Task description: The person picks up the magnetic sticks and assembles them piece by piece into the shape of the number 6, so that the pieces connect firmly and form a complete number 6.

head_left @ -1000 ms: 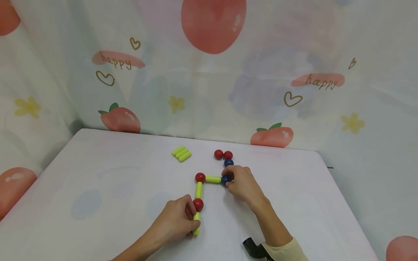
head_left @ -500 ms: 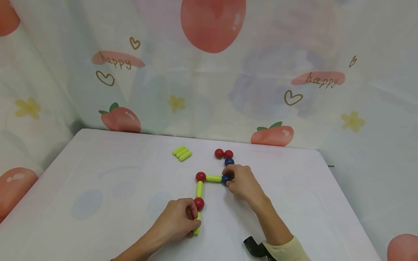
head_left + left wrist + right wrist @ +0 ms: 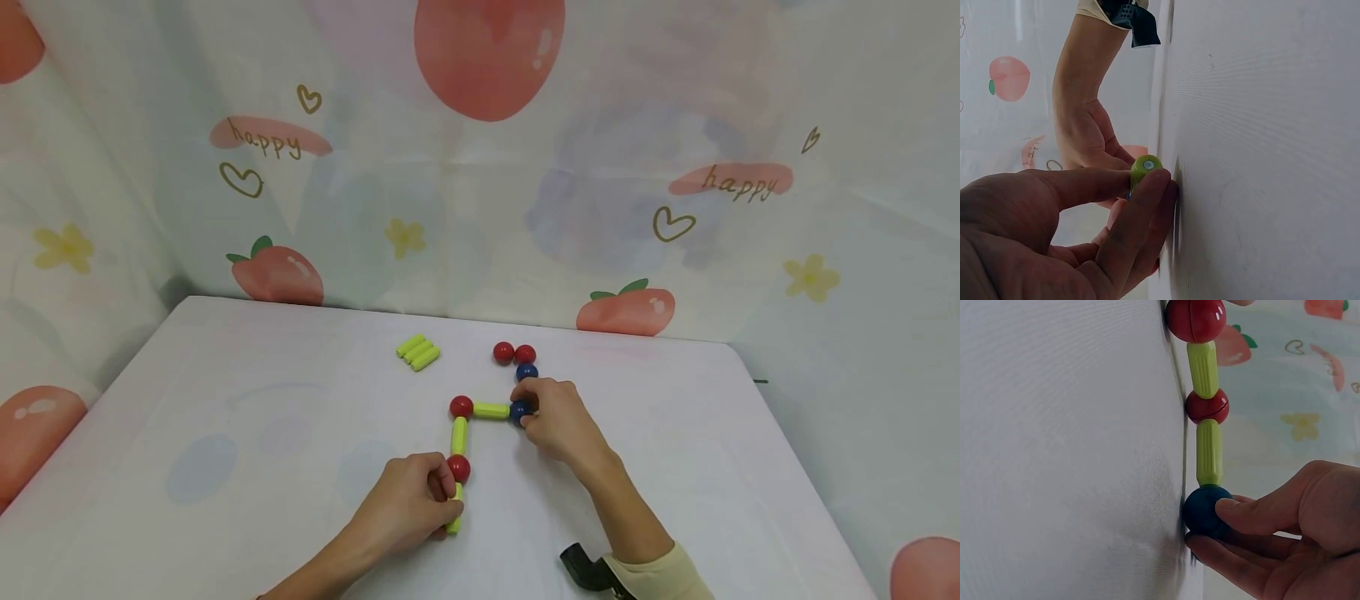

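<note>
My left hand (image 3: 408, 500) pinches a lime-green rod (image 3: 453, 527) between thumb and fingers, its far end right at a red ball (image 3: 459, 469). In the left wrist view the near end of the green rod (image 3: 1148, 164) shows a silvery disc. From that ball a second green rod (image 3: 459, 435) runs away to a corner red ball (image 3: 461, 407). There the chain bends right through another green rod (image 3: 491, 411) to a blue ball (image 3: 519, 412). My right hand (image 3: 558, 421) holds this blue ball (image 3: 1205, 509) between thumb and fingers, low over the white table.
Several loose green rods (image 3: 418, 352) lie side by side toward the back. Two red balls (image 3: 504, 353) and a blue ball (image 3: 527, 372) sit close together just beyond my right hand. A black curved object (image 3: 585, 568) is by the right sleeve. A printed curtain (image 3: 480, 208) hangs behind the table.
My left hand has shifted the pinched rod slightly forward and right, toward the red ball. My right hand keeps its hold on the blue ball, almost still.
</note>
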`<state>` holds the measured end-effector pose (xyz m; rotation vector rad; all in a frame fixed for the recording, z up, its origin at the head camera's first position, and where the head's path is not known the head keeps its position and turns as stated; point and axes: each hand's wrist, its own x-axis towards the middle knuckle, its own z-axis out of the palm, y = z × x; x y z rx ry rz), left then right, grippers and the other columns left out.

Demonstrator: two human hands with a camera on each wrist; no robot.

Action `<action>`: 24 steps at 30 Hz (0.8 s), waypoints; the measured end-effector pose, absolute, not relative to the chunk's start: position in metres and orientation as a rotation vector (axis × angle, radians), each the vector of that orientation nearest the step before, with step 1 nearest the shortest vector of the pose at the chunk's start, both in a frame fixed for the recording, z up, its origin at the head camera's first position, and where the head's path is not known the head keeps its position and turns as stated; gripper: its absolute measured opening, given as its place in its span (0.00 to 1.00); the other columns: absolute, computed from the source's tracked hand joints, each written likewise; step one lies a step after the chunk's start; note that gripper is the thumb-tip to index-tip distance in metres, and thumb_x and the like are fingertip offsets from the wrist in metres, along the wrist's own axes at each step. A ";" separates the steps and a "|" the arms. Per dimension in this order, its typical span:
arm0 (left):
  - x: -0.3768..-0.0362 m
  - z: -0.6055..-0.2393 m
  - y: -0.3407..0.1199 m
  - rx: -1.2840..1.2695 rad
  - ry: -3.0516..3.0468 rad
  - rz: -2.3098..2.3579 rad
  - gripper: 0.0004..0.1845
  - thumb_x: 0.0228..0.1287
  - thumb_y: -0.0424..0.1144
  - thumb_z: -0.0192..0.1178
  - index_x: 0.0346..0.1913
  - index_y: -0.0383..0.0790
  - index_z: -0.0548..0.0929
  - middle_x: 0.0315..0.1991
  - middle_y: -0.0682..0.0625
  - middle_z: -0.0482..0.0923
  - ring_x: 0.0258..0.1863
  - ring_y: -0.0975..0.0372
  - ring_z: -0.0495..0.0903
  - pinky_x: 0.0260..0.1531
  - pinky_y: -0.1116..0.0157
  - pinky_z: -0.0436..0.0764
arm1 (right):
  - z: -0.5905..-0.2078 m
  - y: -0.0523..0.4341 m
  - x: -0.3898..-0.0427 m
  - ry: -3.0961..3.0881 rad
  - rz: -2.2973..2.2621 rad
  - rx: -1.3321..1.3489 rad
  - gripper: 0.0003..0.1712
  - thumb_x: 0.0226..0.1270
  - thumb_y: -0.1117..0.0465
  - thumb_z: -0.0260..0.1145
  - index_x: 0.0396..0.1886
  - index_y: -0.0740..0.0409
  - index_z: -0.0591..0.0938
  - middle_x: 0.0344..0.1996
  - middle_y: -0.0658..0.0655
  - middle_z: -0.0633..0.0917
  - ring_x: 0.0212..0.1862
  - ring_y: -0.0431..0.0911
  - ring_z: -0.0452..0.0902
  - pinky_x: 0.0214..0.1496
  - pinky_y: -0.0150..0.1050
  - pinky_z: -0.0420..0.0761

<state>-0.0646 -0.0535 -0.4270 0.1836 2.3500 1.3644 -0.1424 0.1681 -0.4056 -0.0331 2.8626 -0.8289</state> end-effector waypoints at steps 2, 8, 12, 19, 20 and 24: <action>-0.065 -0.427 -0.053 0.177 2.353 1.363 0.10 0.58 0.31 0.72 0.33 0.42 0.78 0.23 0.51 0.80 0.18 0.60 0.82 0.23 0.64 0.81 | -0.406 0.168 -0.143 2.861 -0.831 -0.029 0.17 0.65 0.71 0.72 0.52 0.55 0.87 0.45 0.59 0.87 0.50 0.52 0.79 0.52 0.47 0.88; -0.064 -0.426 -0.053 0.154 2.355 1.354 0.12 0.58 0.33 0.73 0.34 0.42 0.78 0.25 0.51 0.79 0.18 0.61 0.83 0.23 0.64 0.82 | -0.406 0.168 -0.142 2.862 -0.834 -0.032 0.17 0.65 0.71 0.72 0.52 0.55 0.87 0.45 0.58 0.87 0.50 0.52 0.79 0.53 0.47 0.88; -0.064 -0.426 -0.053 0.164 2.369 1.350 0.11 0.58 0.32 0.73 0.34 0.42 0.78 0.24 0.52 0.79 0.18 0.61 0.82 0.23 0.65 0.82 | -0.406 0.168 -0.142 2.863 -0.837 -0.037 0.17 0.65 0.71 0.72 0.52 0.55 0.87 0.45 0.58 0.87 0.49 0.51 0.79 0.53 0.47 0.88; -0.065 -0.425 -0.054 0.179 2.392 1.342 0.11 0.57 0.32 0.72 0.34 0.41 0.78 0.24 0.52 0.80 0.18 0.62 0.81 0.23 0.65 0.81 | -0.406 0.169 -0.142 2.867 -0.841 -0.050 0.17 0.65 0.72 0.71 0.52 0.56 0.87 0.45 0.58 0.87 0.49 0.52 0.79 0.52 0.47 0.88; -0.065 -0.425 -0.054 0.179 2.395 1.333 0.11 0.58 0.32 0.73 0.34 0.42 0.78 0.24 0.52 0.79 0.18 0.62 0.81 0.23 0.65 0.81 | -0.406 0.169 -0.142 2.869 -0.843 -0.053 0.17 0.65 0.72 0.71 0.52 0.56 0.87 0.45 0.58 0.88 0.49 0.52 0.79 0.52 0.47 0.88; -0.066 -0.423 -0.056 0.183 2.433 1.284 0.10 0.59 0.34 0.72 0.33 0.43 0.79 0.24 0.53 0.79 0.20 0.63 0.79 0.23 0.67 0.80 | -0.405 0.168 -0.141 2.870 -0.851 -0.067 0.16 0.65 0.72 0.70 0.51 0.56 0.87 0.44 0.58 0.88 0.49 0.52 0.79 0.52 0.47 0.88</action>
